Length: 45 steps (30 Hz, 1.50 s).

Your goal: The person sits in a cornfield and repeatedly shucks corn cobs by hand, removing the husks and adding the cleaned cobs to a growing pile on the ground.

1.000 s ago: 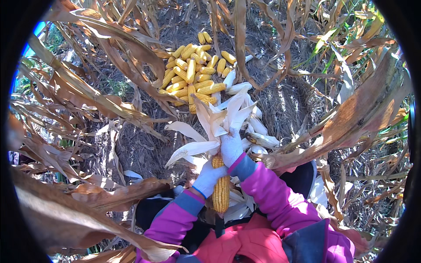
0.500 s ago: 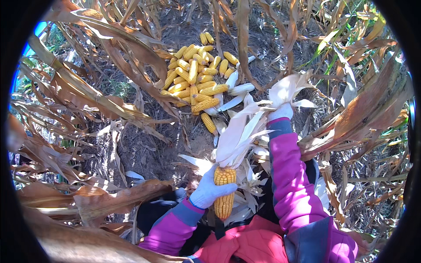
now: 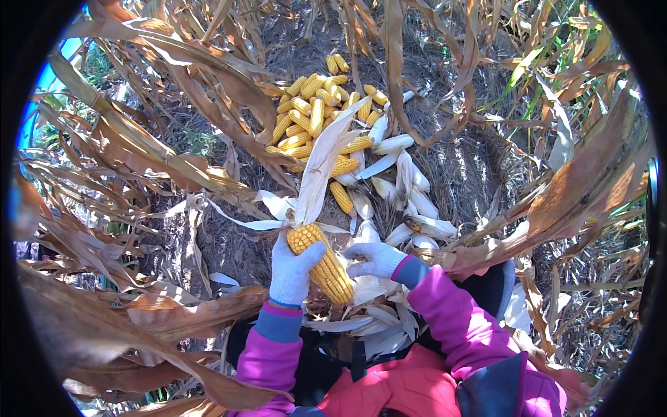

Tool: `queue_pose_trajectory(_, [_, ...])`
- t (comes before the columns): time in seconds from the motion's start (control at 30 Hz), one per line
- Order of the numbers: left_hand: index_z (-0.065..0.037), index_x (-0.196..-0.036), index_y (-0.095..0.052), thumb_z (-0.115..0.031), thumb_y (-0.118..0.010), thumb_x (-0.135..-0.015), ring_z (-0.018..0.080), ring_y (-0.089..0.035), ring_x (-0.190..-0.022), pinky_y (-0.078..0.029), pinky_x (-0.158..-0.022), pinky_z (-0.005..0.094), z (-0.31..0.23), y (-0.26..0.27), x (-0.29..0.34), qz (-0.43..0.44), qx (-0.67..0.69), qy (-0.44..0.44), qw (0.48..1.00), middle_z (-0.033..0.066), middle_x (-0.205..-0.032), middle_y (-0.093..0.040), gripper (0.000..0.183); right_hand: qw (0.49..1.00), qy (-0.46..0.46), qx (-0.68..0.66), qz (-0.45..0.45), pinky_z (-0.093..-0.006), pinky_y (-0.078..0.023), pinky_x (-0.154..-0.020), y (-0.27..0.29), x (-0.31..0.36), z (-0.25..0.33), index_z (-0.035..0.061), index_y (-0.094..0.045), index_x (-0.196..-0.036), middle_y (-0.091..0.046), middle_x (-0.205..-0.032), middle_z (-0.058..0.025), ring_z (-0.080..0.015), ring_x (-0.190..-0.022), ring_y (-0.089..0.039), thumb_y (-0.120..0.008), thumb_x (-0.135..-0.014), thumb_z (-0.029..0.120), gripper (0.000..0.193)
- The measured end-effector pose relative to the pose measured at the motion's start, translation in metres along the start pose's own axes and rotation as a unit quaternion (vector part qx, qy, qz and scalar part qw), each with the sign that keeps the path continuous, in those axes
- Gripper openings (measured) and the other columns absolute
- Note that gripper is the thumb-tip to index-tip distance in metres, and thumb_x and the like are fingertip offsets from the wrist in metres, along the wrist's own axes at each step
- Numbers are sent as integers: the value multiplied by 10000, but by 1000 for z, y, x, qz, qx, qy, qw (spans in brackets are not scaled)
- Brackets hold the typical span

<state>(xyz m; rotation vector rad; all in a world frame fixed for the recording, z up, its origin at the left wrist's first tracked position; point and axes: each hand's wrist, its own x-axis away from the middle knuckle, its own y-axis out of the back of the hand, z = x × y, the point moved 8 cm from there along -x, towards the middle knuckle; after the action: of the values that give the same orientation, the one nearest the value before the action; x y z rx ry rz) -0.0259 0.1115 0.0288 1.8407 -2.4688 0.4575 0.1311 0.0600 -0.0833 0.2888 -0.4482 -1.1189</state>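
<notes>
My left hand, in a white knit glove, grips a yellow corn cob with the thumb across its front. Pale husk leaves still hang on the cob's far end, one standing up long and others spreading to the left. Just right of the cob is my gloved right hand, its fingers curved toward the cob but apart, holding nothing. Loose pale husks lie below it, close to my body.
A heap of bare yellow cobs lies on the ground ahead. Several cobs still in husks lie to its right and nearer me. Dry corn stalks and leaves crowd the left; a broad brown leaf reaches in from the right.
My right hand has let go of the pale husk leaves and come down and left beside the cob. My left hand has moved the cob up and left, tilting it.
</notes>
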Motion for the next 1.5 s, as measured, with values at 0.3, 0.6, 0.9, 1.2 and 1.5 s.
queue_pose_trajectory(0.3, [53, -1191, -583, -320, -837, -726, 253, -690, -974, -540, -863, 373, 26, -43, 11, 131, -287, -8, 949, 163, -1045, -695, 649, 959, -18, -269, -91, -332, -517, -950, 52, 8, 84, -21, -535, -1351, -651, -1225, -112, -189, -1081, -622, -826, -775, 120, 660])
queue_pose_trajectory(0.6, [40, -1312, -489, -277, -824, -746, 210, -651, -1012, -530, -896, 346, 60, -59, 23, 196, -287, 81, 934, 128, -1125, -650, 730, 799, 19, -525, -291, -306, -569, -738, 70, 21, 65, -18, -637, -966, -680, -823, -107, -175, -717, -662, -633, -916, 119, 146])
queue_pose_trajectory(0.9, [-27, -1364, -499, -447, -798, -746, 329, -671, -1060, -532, -896, 419, 49, -50, 8, 141, -542, -27, 828, 209, -1188, -651, 805, 712, -9, -659, -243, -349, -540, -634, 93, 7, 28, -3, -607, -1076, -616, -801, -82, -214, -675, -604, -649, -965, 157, 199])
queue_pose_trajectory(1.2, [-13, -1388, -454, -259, -770, -853, 160, -663, -889, -566, -755, 296, 89, -66, 35, 268, -117, 176, 940, 81, -1054, -647, 668, 618, -73, -706, -338, -347, -399, -417, 77, 10, 2, 73, -579, -896, -417, -570, 21, -148, -428, -398, -526, -1038, 360, 325])
queue_pose_trajectory(1.5, [-24, -1171, -527, -437, -554, -1004, 227, -669, -736, -610, -662, 370, 95, -85, 37, 68, 182, 229, 954, 110, -895, -619, 446, 574, -36, -667, -473, -328, -361, -418, 103, -8, 0, 121, -528, -962, -389, -582, 42, -132, -438, -373, -556, -1025, 354, 243])
